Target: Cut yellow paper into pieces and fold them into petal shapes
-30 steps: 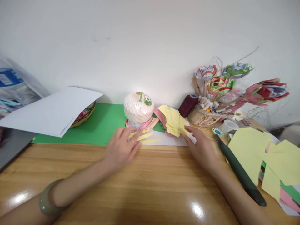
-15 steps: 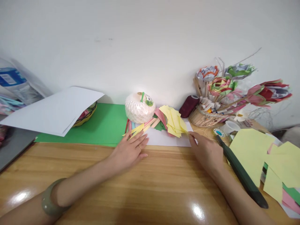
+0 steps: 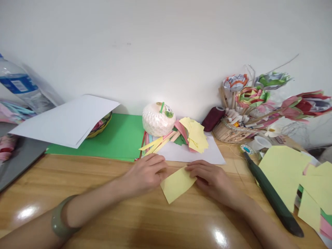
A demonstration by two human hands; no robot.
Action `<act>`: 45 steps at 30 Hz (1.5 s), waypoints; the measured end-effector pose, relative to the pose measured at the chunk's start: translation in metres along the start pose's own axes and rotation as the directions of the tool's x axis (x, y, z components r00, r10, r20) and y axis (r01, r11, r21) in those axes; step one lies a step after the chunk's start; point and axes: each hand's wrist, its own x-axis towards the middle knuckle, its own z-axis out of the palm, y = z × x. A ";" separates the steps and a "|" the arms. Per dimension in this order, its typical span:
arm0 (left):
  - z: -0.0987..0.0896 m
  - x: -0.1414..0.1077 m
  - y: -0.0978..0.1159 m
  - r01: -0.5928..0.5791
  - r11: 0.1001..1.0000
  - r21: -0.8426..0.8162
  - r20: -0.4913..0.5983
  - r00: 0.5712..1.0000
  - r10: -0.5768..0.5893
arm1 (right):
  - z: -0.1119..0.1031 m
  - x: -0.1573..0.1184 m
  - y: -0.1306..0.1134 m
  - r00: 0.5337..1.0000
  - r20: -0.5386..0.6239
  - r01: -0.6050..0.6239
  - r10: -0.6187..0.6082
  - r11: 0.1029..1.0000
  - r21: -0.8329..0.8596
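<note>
A small yellow paper piece point(image 3: 177, 184) is between my two hands, over the wooden table. My right hand point(image 3: 210, 176) pinches its upper right corner. My left hand point(image 3: 149, 173) is at the left edge of the paper, fingers curled; whether they grip it is hidden. Just beyond the hands are yellow paper strips point(image 3: 153, 145) and a pile of yellow cut pieces point(image 3: 198, 136), lying partly on a white sheet point(image 3: 212, 155).
Behind stands a white net-wrapped round object point(image 3: 158, 119). Green sheets point(image 3: 121, 135) and white sheets point(image 3: 67, 119) lie left. On the right are a maroon thread spool point(image 3: 213, 118), a basket of paper flowers point(image 3: 230, 133), a dark green long tool point(image 3: 272, 195) and yellow sheets point(image 3: 284, 169).
My right hand has come from the pile toward me and inward, now with a yellow piece. My left hand has left the strips and curled its fingers. The view has shifted slightly.
</note>
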 end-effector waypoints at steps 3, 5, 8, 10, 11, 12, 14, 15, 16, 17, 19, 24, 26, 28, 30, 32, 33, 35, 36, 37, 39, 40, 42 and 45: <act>-0.003 0.002 0.004 -0.001 0.997 -0.074 0.049 0.999 0.004 | -0.003 0.001 -0.003 1.000 -0.006 -0.001 0.001 0.998 -0.068; -0.005 0.001 0.007 -0.012 0.991 -0.132 0.103 0.994 0.025 | -0.006 0.002 -0.006 1.000 -0.005 0.015 -0.016 0.994 -0.105; -0.006 0.000 0.008 0.001 0.982 -0.187 0.225 0.973 0.042 | -0.010 0.003 -0.011 1.000 0.028 0.012 -0.009 0.993 -0.114; -0.005 -0.001 0.008 0.028 0.984 -0.174 0.264 0.964 0.020 | -0.012 0.003 -0.012 0.998 0.053 -0.014 0.020 0.995 -0.099; -0.005 -0.001 0.008 0.042 0.985 -0.169 0.267 0.964 0.005 | -0.013 0.003 -0.013 0.997 0.065 -0.031 0.037 0.996 -0.086; -0.004 -0.002 0.009 0.055 0.984 -0.172 0.255 0.967 -0.010 | -0.013 0.003 -0.013 0.996 0.078 -0.048 0.053 0.997 -0.068; -0.002 -0.002 0.011 0.094 0.976 -0.196 0.194 0.979 -0.055 | -0.014 0.003 -0.013 0.991 0.096 -0.091 0.093 0.996 -0.024; -0.001 -0.003 0.013 0.128 0.968 -0.217 0.159 0.983 -0.095 | -0.014 0.003 -0.013 0.988 0.098 -0.120 0.120 0.993 -0.002; 0.001 -0.004 0.015 0.176 0.954 -0.242 0.125 0.981 -0.149 | -0.013 0.003 -0.013 0.983 0.098 -0.155 0.152 0.988 0.016; 0.002 -0.004 0.017 0.232 0.934 -0.271 0.096 0.972 -0.213 | -0.012 0.003 -0.013 0.976 0.099 -0.196 0.192 0.980 0.031; 0.005 -0.005 0.020 0.354 0.871 -0.340 0.086 0.934 -0.346 | -0.009 0.002 -0.012 0.953 0.099 -0.294 0.288 0.954 0.054; 0.006 -0.003 0.023 0.604 0.708 -0.365 0.247 0.797 -0.552 | 0.004 -0.001 -0.010 0.880 0.042 -0.475 0.473 0.872 0.118; 0.004 0.000 0.024 0.699 0.645 -0.309 0.326 0.715 -0.618 | 0.010 -0.001 -0.010 0.864 0.026 -0.502 0.504 0.855 0.132; 0.001 0.003 0.025 0.775 0.575 -0.262 0.399 0.630 -0.667 | 0.014 -0.001 -0.010 0.854 0.015 -0.518 0.521 0.846 0.128; -0.001 0.006 0.026 0.817 0.530 -0.228 0.454 0.571 -0.684 | 0.018 -0.002 -0.011 0.849 -0.002 -0.524 0.528 0.844 0.113; -0.001 0.009 0.026 0.831 0.517 -0.206 0.481 0.546 -0.685 | 0.020 -0.004 -0.012 0.846 -0.026 -0.529 0.533 0.843 0.093; -0.001 0.010 0.025 0.833 0.517 -0.199 0.490 0.541 -0.683 | 0.021 -0.004 -0.013 0.844 -0.035 -0.532 0.535 0.843 0.079; 0.001 0.010 0.024 0.830 0.523 -0.193 0.501 0.542 -0.675 | 0.022 -0.006 -0.013 0.842 -0.039 -0.537 0.539 0.842 0.053; 0.002 0.010 0.023 0.824 0.532 -0.192 0.502 0.549 -0.668 | 0.022 -0.006 -0.013 0.840 -0.037 -0.539 0.541 0.841 0.043; 0.004 0.010 0.023 0.817 0.544 -0.192 0.500 0.558 -0.662 | 0.023 -0.006 -0.013 0.840 -0.035 -0.541 0.542 0.840 0.034; 0.006 0.008 0.022 0.797 0.571 -0.198 0.486 0.586 -0.649 | 0.023 -0.007 -0.012 0.839 -0.031 -0.543 0.544 0.839 0.025; 0.006 0.007 0.022 0.787 0.582 -0.204 0.476 0.600 -0.643 | 0.024 -0.007 -0.012 0.838 -0.029 -0.545 0.545 0.838 0.022; 0.007 0.006 0.022 0.774 0.592 -0.224 0.467 0.618 -0.632 | 0.024 -0.007 -0.011 0.834 -0.019 -0.551 0.551 0.834 0.020; 0.008 0.003 0.023 0.782 0.572 -0.245 0.460 0.614 -0.642 | 0.024 -0.007 -0.011 0.830 -0.009 -0.558 0.558 0.830 0.016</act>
